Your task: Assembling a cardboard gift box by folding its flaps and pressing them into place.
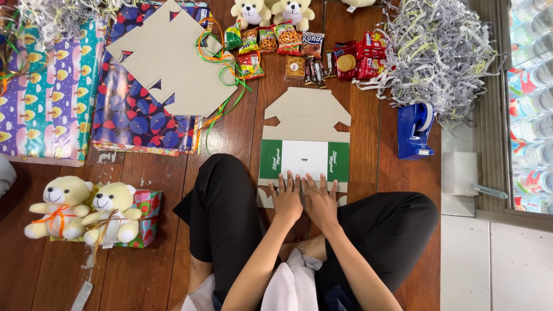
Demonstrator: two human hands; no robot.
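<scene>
A flattened cardboard box blank (305, 124) lies on the wooden floor in front of my crossed legs; its middle panel is white with green side panels. My left hand (286, 198) and my right hand (320, 201) lie side by side, palms down, fingers spread, pressing on the blank's near flap. Neither hand holds anything.
A blue tape dispenser (415, 131) stands right of the blank. Behind it lie snack packets (305, 52), shredded paper (438, 52) and two teddy bears (273, 11). Left are gift-wrap sheets (138, 124), flat cardboard blanks (173, 63), ribbons and two more bears (86, 213).
</scene>
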